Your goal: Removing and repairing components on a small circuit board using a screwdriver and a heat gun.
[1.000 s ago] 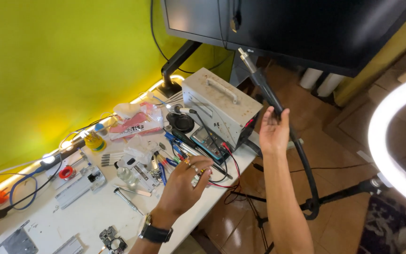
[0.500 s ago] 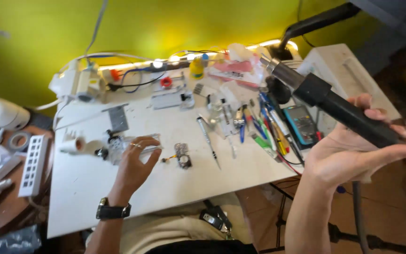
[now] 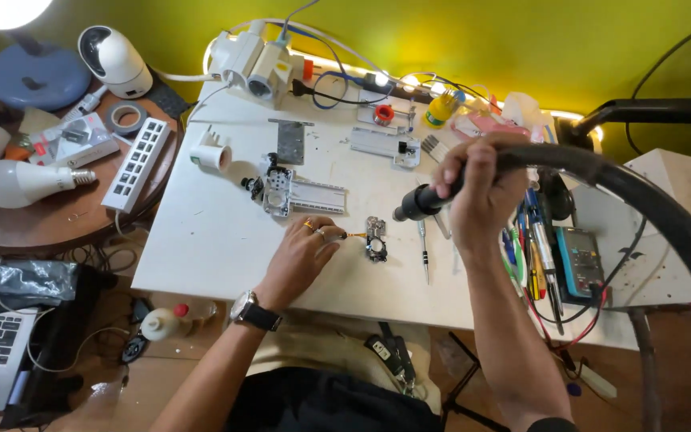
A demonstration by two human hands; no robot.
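The small metal part (image 3: 376,238) lies on the white table (image 3: 201,240), near its front edge, just right of the left hand (image 3: 301,256). That hand rests on the table with its fingertips (image 3: 323,234) pressed together on a thin orange-tipped tool (image 3: 353,235) whose tip points right and touches the part's left side. The tool's long axis runs left to right, level with the table edge. The left hand is much the nearer one.

The right hand (image 3: 481,192) hovers above and to the right of the part, its fingers wrapped tight around the end of a black flexible arm (image 3: 601,172); the arm's dark tip (image 3: 409,210) points down-left toward the part. A screwdriver (image 3: 424,252) lies just right of the part, and a multimeter (image 3: 579,260) sits further right.
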